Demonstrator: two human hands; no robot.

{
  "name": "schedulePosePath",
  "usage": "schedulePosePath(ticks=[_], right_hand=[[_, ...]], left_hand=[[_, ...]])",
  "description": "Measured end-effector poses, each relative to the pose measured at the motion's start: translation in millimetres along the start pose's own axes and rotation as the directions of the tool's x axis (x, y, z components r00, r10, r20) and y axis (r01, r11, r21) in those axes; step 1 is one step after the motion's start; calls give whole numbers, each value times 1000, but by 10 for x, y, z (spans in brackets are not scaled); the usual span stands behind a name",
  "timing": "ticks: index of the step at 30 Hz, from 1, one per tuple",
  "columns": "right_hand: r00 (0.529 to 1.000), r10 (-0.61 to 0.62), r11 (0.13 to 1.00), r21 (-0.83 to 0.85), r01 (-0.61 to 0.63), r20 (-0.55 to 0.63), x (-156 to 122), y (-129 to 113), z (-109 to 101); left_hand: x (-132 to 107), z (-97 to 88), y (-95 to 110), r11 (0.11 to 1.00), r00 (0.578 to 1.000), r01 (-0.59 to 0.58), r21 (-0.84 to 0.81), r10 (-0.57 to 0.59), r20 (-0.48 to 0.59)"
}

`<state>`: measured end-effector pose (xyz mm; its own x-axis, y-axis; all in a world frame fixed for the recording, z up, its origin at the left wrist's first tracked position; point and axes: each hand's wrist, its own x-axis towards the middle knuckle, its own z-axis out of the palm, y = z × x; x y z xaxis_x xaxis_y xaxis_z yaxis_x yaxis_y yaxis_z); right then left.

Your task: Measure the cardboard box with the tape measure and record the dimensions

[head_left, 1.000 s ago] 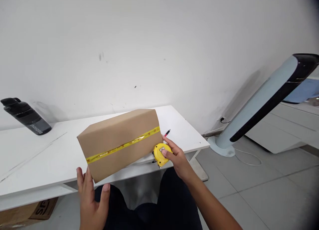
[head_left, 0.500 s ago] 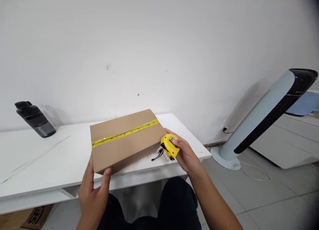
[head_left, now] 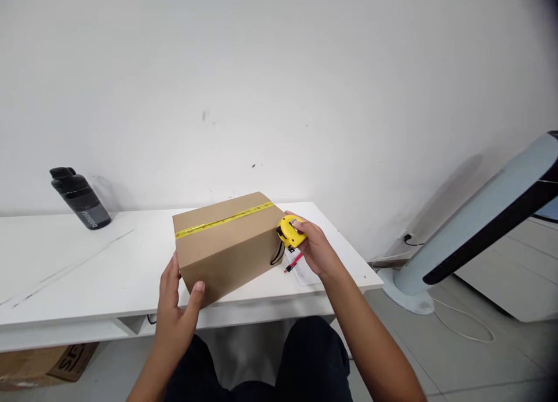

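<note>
A closed cardboard box (head_left: 231,239) with yellow printed tape along its top sits at the front edge of the white table, turned slightly. My left hand (head_left: 176,309) grips its near left corner, thumb on the front face and fingers along the left side. In my right hand (head_left: 316,245) is a yellow tape measure (head_left: 291,231), held against the box's right end; its black wrist strap (head_left: 278,254) hangs down. Some of my right fingers are hidden behind the tape measure. Below that hand, a red pen (head_left: 293,262) lies on a white paper (head_left: 307,272).
A dark water bottle (head_left: 81,198) stands on the white table (head_left: 87,274) at the left, near the wall. A tower fan (head_left: 483,233) is on the floor at the right, with cables near its base. Another cardboard box (head_left: 47,364) lies under the table.
The box has tipped so that more of its front face shows. Both hands moved with it, the tape measure staying in my right hand. The pen and paper have come into clearer sight.
</note>
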<state>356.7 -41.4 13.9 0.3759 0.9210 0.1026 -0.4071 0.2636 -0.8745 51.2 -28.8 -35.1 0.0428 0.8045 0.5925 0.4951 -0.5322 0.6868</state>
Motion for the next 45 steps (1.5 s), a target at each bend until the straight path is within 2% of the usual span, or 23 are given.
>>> schedulePosePath(ticks=[3,6,8,9,11,13,15,18,19,21,23,24,25,26,28,30,32,33,34,36,39,42,45], right_hand=[[999,-22,991,128,26,-33,-161,3,95],[986,-113,971,195,135,-120,-498,67,226],[980,-126,972,176,153,-156,-762,161,306],[981,-115,979,149,139,-155,-887,220,342],[987,-103,990,79,113,-121,-1102,350,406],[991,-126,992,19,127,-43,-1254,465,460],[984,-176,984,-6,176,28,-1342,535,505],[965,-260,964,-38,261,37,-1371,529,570],[958,-287,956,-51,288,25,-1359,502,592],[943,-332,941,-69,331,1,-1313,430,641],[929,-367,927,-88,363,-35,-1247,351,689],[921,-385,919,-107,378,-53,-1210,314,710],[910,-408,908,-138,396,-70,-1174,282,727],[892,-445,887,-177,426,-86,-1139,256,739],[826,-553,815,-277,509,-109,-1079,233,743],[747,-657,718,-381,582,-97,-1039,255,723],[694,-718,632,-467,619,-51,-1022,321,687],[677,-736,593,-503,629,-21,-1022,365,667],[661,-750,554,-534,639,13,-1026,413,648],[635,-768,477,-584,657,86,-1044,505,619],[597,-779,385,-607,695,189,-1079,592,612],[573,-785,337,-613,715,236,-1093,602,651],[584,-769,323,-631,706,260,-1071,590,718]], left_hand=[[-52,-7,15,998,999,-47,37,47,7],[-136,-65,166,956,968,-227,187,242,-63],[-184,-116,334,866,887,-411,284,452,-94],[-198,-137,428,809,835,-507,298,546,-64],[-200,-159,612,695,726,-677,241,685,60],[-168,-156,762,603,624,-781,164,765,157],[-110,-146,858,553,570,-821,142,804,168],[22,-158,913,526,545,-838,147,821,171],[81,-169,920,501,523,-852,154,833,182],[228,-183,935,412,446,-892,186,869,212],[420,-174,963,304,350,-930,207,906,239],[535,-160,979,269,315,-942,203,915,251],[666,-142,994,257,301,-948,187,914,270],[812,-121,1003,268,308,-949,167,904,297],[1146,-82,994,350,384,-924,158,837,389],[1514,-53,929,466,515,-854,232,693,504],[1863,-32,807,577,666,-729,367,477,573],[2012,-24,729,620,727,-656,430,369,579],[2136,-16,646,638,758,-611,468,301,579],[2304,-2,485,665,784,-547,509,194,590],[2382,19,335,705,781,-479,523,71,620],[2356,46,349,762,764,-405,506,-22,645],[2285,81,458,810,742,-346,474,-73,666]])
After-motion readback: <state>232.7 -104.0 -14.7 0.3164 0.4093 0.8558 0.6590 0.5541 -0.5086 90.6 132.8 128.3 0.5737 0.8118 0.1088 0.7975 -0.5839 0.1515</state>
